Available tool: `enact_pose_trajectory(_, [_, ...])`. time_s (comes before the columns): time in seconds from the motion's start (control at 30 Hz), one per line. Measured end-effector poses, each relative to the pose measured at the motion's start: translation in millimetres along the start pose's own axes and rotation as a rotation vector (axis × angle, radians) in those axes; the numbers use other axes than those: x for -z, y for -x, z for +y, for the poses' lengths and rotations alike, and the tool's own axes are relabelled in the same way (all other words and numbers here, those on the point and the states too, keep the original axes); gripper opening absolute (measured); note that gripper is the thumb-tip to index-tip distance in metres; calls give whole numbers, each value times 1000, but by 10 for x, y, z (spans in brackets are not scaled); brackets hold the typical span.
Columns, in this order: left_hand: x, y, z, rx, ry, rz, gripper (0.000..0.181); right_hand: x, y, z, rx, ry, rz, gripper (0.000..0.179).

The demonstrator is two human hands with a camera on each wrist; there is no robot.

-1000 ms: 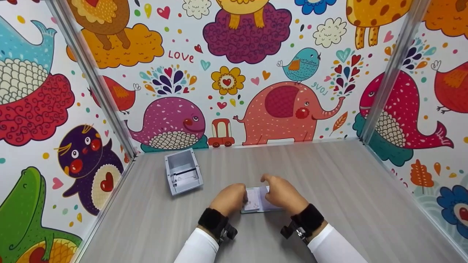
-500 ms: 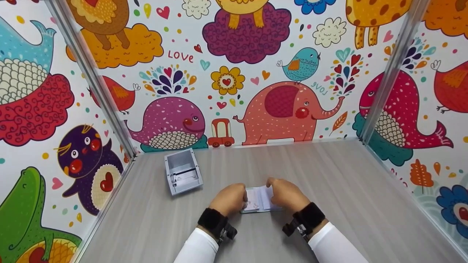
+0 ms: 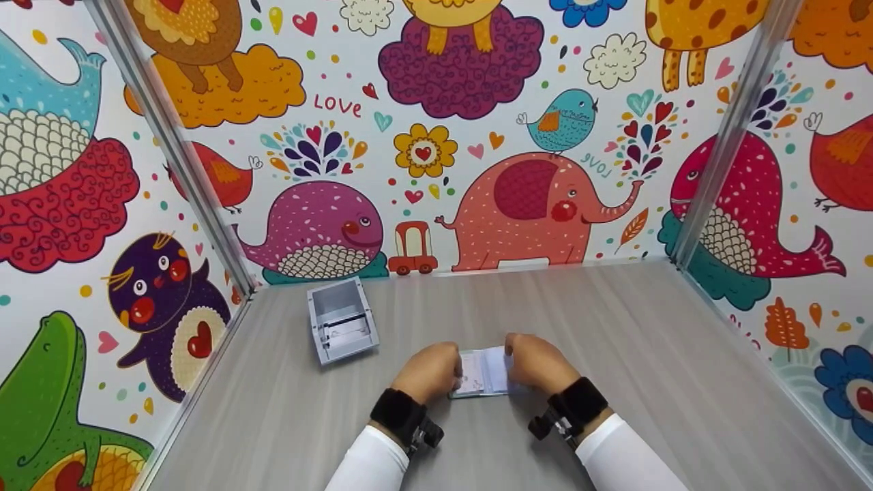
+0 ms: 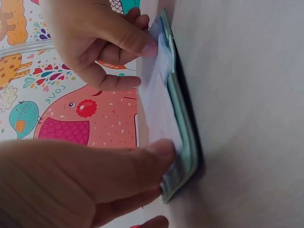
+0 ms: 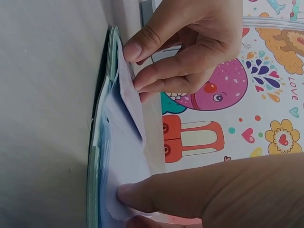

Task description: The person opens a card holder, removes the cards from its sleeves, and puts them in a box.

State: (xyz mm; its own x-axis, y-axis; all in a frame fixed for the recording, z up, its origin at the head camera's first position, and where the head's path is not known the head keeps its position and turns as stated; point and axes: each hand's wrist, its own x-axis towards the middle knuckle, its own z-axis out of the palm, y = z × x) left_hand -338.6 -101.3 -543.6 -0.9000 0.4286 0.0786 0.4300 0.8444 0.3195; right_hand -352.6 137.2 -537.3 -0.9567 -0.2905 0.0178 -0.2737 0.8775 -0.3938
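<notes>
A small open booklet (image 3: 485, 372) with a pale green cover lies between both hands in the head view. Its left side bears a white card with faint printing; bluish, see-through layers show under the white sheet (image 5: 126, 166) on its right side. My left hand (image 3: 430, 372) pinches the booklet's left side, thumb on the card (image 5: 128, 88) and fingers at the far edge. With thumb and fingers, my right hand (image 3: 539, 365) grips the white sheet at the right side. The left wrist view shows the green cover (image 4: 183, 118) edge-on, below the papers.
A grey open box (image 3: 341, 320) with a divider stands at the back left of the wood-grain table (image 3: 614, 327); white papers lie in its front compartment. Patterned walls (image 3: 423, 157) with cartoon animals and metal corner posts enclose the table.
My right hand has shifted slightly right, and its raised index finger has curled in. More of the booklet's right side now shows. The left hand has stayed in place.
</notes>
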Motion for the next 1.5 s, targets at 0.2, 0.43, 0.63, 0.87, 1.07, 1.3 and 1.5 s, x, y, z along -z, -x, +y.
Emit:
enact_pose_trajectory(0.2, [-13,-11,-8,-3,-6,11,13,6,26,2,31,-10,32,18])
enact_pose_trajectory(0.43, [-26,-13,-10,-6,-5,19,12,-15,15,-10,44,-24,49,23])
enact_pose_trajectory(0.63, [-18,-9,7,-14,-27,22,12,-39,-24,-70,73,-173,50,13])
enact_pose_trajectory(0.87, [-20,-15,-10,-50,-83,59,14,-127,-79,-132,119,-380,43,7])
enact_pose_trajectory(1.07, [2,-26,-55,-24,-77,65,17,-193,-98,-97,80,-429,-31,4])
enact_pose_trajectory(1.3, [51,0,-57,22,-56,10,23,-206,-112,-64,67,-416,-37,8])
enact_pose_trajectory(1.5, [55,17,-58,15,-56,2,24,-210,-123,-47,-2,-484,-55,13])
